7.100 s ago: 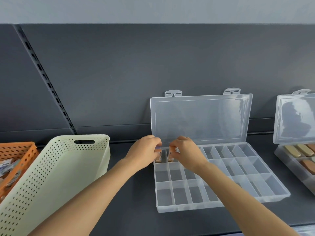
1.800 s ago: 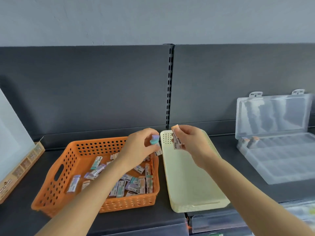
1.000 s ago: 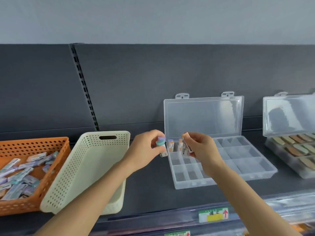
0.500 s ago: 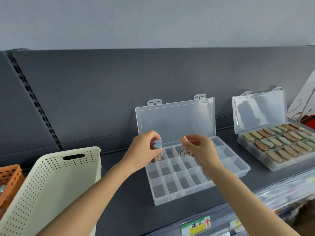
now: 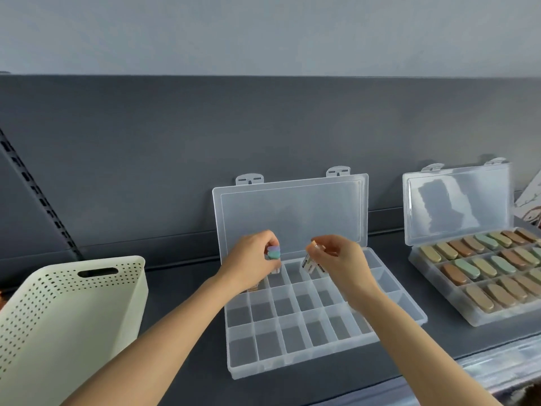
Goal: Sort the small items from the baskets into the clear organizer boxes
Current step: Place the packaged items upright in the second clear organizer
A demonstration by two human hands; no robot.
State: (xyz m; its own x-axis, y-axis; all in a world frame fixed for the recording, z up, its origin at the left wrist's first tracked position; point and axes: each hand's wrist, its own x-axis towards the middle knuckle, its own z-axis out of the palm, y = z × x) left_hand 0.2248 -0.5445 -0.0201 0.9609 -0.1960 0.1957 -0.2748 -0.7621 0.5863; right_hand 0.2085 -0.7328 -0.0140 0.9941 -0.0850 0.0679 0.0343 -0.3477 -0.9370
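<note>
both hands over clear organizer box (image 5: 307, 332), left hand (image 5: 251, 266) pinching pastel eraser (image 5: 273, 252), right hand (image 5: 341, 263) pinching wrapped eraser (image 5: 310, 263)

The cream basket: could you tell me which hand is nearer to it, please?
Left. The left hand hovers over the left end of the organizer box, right of the cream basket; the right hand is farther right, over its middle.

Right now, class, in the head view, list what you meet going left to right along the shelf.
From the left: cream basket → left hand, pinching a pastel item → right hand, pinching a small labelled item → filled organizer box.
</note>
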